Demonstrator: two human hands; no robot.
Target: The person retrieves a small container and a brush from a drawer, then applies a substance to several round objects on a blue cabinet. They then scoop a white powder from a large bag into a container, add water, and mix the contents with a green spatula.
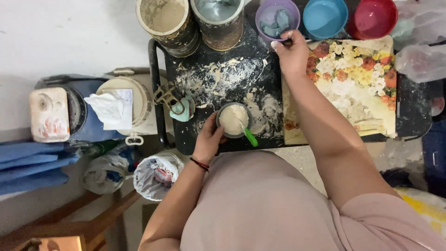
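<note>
- Fingers (210, 135) of the left hand (207, 142) are wrapped around the side of a small grey cup (233, 120) of pale powder, and the cup is steadied on the dark worktop (218, 79); a green-handled spoon (248, 135) is left leaning in the cup, its handle poking over the near rim
- the right hand (292, 53) is stretched far forward to the purple bowl (277, 18); its fingers (281, 42) are curled at the near rim, and whether something slim is pinched there cannot be told
- bluish lumps are seen inside the purple bowl; a blue bowl (325, 17) and a red bowl (374, 17) are lined up just beside it, with two tall stained tubs (190, 21) to the left
- a mixing step is judged to be in hand, with pale powder smeared across the worktop around the cup; a flowered board (357, 83) lies under the right forearm
- for the next move, a firm hold on the cup is called for while anything from the purple bowl is brought back over it; the spoon is close enough to be knocked, so a clear path above the handle is needed
</note>
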